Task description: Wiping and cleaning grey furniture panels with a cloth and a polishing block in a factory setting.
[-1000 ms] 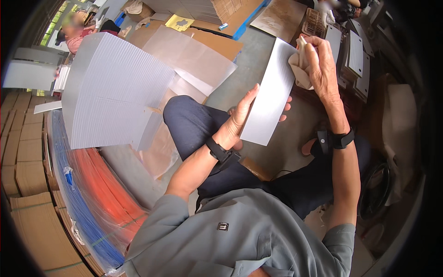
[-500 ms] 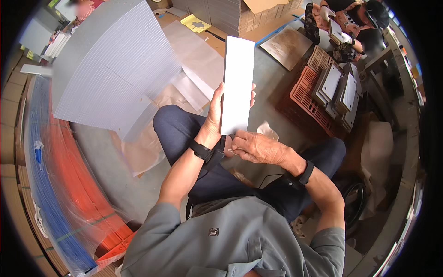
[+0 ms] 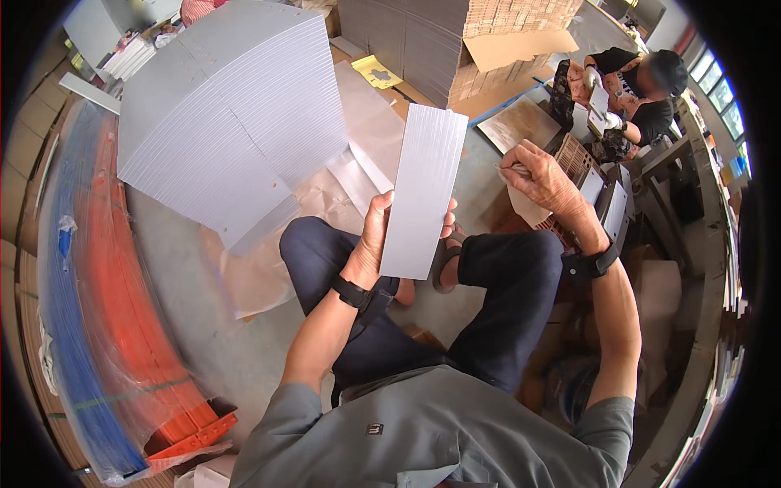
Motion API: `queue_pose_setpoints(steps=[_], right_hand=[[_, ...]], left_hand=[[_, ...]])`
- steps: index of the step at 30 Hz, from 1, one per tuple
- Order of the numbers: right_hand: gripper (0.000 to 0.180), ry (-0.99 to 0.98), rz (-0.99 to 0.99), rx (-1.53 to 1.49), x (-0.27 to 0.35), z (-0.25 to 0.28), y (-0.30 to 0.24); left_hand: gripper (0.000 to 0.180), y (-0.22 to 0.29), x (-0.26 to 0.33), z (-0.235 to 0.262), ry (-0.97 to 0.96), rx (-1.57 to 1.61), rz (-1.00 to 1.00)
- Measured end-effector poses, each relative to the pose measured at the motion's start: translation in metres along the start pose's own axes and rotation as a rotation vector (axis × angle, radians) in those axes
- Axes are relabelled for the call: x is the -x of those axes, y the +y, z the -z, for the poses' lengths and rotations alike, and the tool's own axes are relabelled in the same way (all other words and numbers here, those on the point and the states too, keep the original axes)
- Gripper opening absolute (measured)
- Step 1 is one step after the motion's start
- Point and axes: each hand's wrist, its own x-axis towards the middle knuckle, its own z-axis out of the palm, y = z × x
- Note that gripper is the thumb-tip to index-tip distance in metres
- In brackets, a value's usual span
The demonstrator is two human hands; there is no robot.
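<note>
A long, narrow grey panel (image 3: 425,191) stands tilted up in front of my knees. My left hand (image 3: 374,232) is closed around its lower half, thumb on the left edge and fingertips showing at the right edge. To the right of the panel and apart from it, my right hand (image 3: 547,179) is raised above my right knee. Its fingers pinch a thin, pale beige piece (image 3: 529,207) that hangs below them; whether it is cloth or paper I cannot tell.
At left rises a large stack of grey panels (image 3: 236,98). Wrapped blue and orange lengths (image 3: 134,285) lie farther left. Flattened cardboard (image 3: 407,49) is piled at the back. A crate (image 3: 576,156) with panels stands at right, near a gloved co-worker (image 3: 630,93) holding a panel.
My right hand has moved from the panel's bottom end up and to the right, carrying the beige piece. The panel has come slightly lower and tilted in my left hand. My right knee has shifted inward.
</note>
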Motion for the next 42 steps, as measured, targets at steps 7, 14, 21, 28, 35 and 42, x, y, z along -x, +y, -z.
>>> queue_pose_setpoints(steps=[7, 14, 21, 28, 35, 42], right_hand=[[0.016, 0.048, 0.037, -0.070, -0.073, -0.044, 0.103], [0.018, 0.003, -0.098, -0.250, -0.143, -0.206, 0.206], [0.032, 0.020, -0.472, -0.340, -0.193, -0.282, 0.318], [0.045, -0.027, -0.574, 0.262, -0.238, -0.257, 0.410], [0.037, 0.115, -0.454, 0.321, -0.239, -0.276, 0.466], [0.024, 0.298, -0.379, -0.889, -0.209, -0.264, 0.390]], left_hand=[[0.080, 0.045, -0.031, -0.007, 0.122, -0.123, -0.017], [0.081, 0.084, -0.099, 0.030, 0.373, -0.172, 0.032], [0.078, 0.089, -0.147, 0.078, 0.573, -0.212, 0.071], [0.082, 0.094, -0.174, 0.099, 0.705, -0.293, 0.149], [0.086, 0.096, -0.183, 0.113, 0.711, -0.281, 0.190], [0.091, 0.093, -0.177, 0.114, 0.796, -0.354, 0.185]])
